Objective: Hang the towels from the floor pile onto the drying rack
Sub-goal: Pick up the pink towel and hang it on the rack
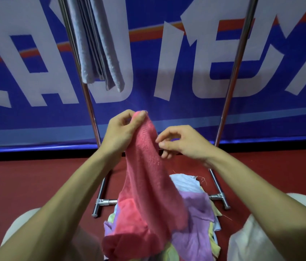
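My left hand (122,130) pinches the top corner of a pink towel (146,185) and holds it up, so the cloth hangs down onto the floor pile (197,213) of purple, yellow and pale blue towels. My right hand (180,142) is at the pink towel's right edge, thumb and fingers pinching it just below the held corner. The metal drying rack (231,81) stands straight ahead, its two uprights rising left and right. Several grey towels (97,44) hang from its upper left part.
The rack's chrome feet (99,203) rest on a red floor (35,178) on both sides of the pile. A blue banner with large white letters (167,76) covers the wall behind. My knees in light trousers (272,232) frame the pile.
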